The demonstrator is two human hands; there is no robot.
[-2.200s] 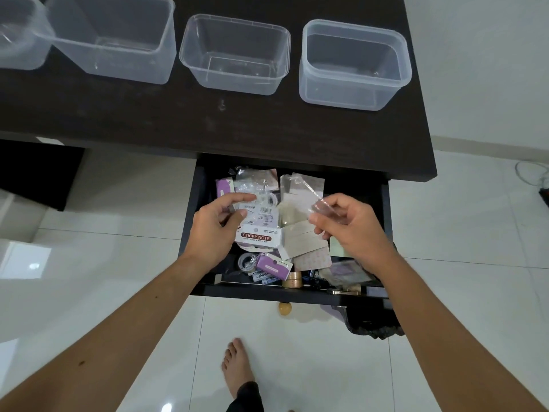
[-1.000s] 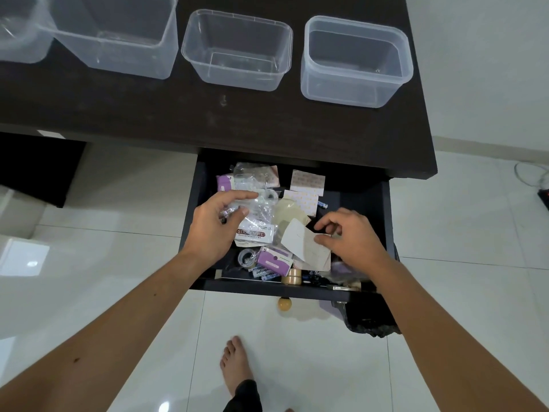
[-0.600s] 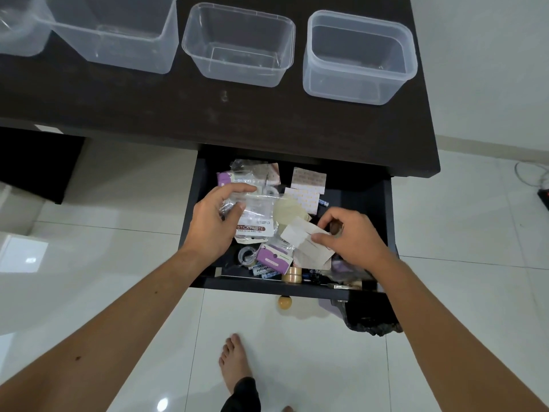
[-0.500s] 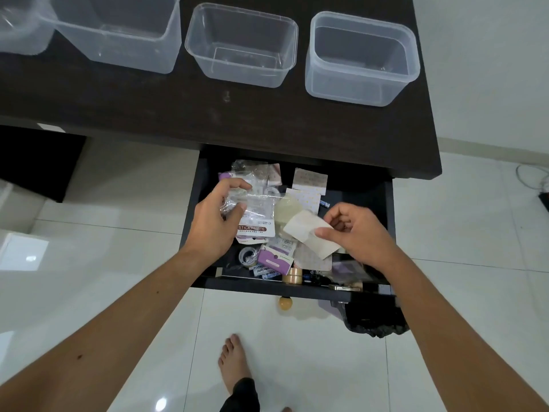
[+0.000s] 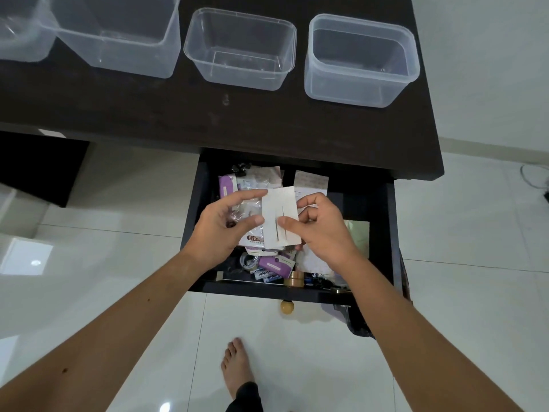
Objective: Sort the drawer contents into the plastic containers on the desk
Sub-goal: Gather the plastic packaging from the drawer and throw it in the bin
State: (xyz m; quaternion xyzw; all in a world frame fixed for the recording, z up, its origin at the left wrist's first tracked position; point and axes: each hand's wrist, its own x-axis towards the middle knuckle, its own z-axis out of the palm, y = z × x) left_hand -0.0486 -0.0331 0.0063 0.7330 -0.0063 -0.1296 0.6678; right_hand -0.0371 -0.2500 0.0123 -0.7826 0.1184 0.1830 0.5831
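Above the open drawer (image 5: 383,233), the right hand (image 5: 319,230) pinched a white card (image 5: 280,218); the left hand (image 5: 221,227) gripped clear packets (image 5: 249,211).

Sticky-note pack (image 5: 254,238): label half hidden behind white card (image 5: 279,218). Leftmost container (image 5: 23,37) cut off by frame edge.

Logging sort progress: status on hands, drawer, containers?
Left hand grips a clear packet bundle; right hand pinches a white card against it. Both over the open drawer. Containers empty. Nothing in the way.
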